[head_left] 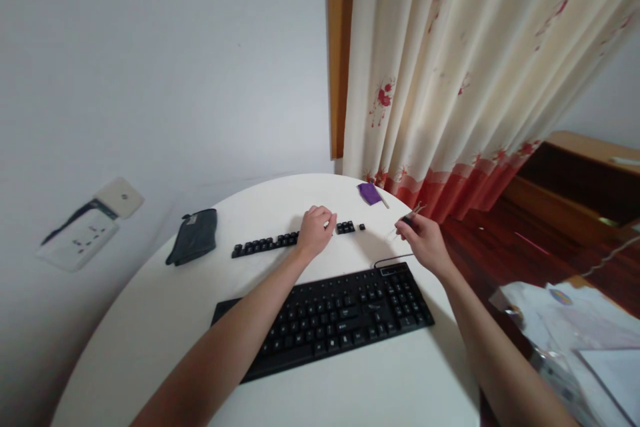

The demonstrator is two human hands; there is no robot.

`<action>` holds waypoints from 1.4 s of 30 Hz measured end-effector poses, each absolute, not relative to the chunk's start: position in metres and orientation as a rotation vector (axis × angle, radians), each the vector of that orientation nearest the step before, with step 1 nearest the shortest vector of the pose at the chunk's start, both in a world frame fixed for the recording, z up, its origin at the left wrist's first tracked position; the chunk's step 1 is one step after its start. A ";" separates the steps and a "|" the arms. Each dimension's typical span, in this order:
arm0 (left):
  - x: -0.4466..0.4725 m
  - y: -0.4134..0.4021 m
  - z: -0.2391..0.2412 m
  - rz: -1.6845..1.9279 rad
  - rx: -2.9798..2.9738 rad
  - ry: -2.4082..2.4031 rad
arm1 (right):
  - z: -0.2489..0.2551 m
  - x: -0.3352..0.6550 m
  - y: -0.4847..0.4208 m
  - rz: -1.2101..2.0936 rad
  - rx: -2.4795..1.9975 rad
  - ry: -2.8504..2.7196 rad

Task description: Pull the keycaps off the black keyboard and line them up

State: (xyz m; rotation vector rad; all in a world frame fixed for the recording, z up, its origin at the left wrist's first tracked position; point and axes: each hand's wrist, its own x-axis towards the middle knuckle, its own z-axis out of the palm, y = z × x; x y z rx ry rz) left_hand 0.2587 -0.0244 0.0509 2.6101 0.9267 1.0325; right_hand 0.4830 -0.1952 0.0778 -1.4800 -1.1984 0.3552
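A black keyboard (345, 317) lies across the white table, bare of its top-row keycaps, and my left forearm hides part of it. Behind it, loose black keycaps (265, 245) form a line. My left hand (316, 232) rests over that line with curled fingers; what they hold, if anything, is hidden. A short block of keycaps (345, 227) and one single keycap (362, 227) sit just right of it. Above the table's right edge, my right hand (425, 240) pinches a thin wire tool (419, 209), probably a keycap puller, with a small black piece at the fingertips.
A dark zip pouch (194, 237) lies at the table's left edge. Toward the back right is a purple flag (369, 193) on a stick. The keyboard cable (395, 258) runs right. A wall socket (83, 238), a curtain (440, 80) and plastic bags (575, 320) surround the table.
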 end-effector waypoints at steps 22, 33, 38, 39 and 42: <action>0.261 -0.022 0.046 1.097 2.576 0.853 | 0.073 0.473 -0.248 0.567 -1.397 -1.796; 0.261 -0.023 0.047 1.138 2.564 0.828 | 0.073 0.477 -0.250 0.648 -1.468 -1.841; 0.261 -0.023 0.047 1.135 2.572 0.805 | 0.063 0.470 -0.247 0.551 -1.627 -1.735; 0.261 -0.023 0.047 1.136 2.573 0.800 | 0.060 0.469 -0.246 0.530 -1.660 -1.700; 0.261 -0.023 0.047 1.146 2.567 0.786 | 0.054 0.465 -0.243 0.491 -1.708 -1.622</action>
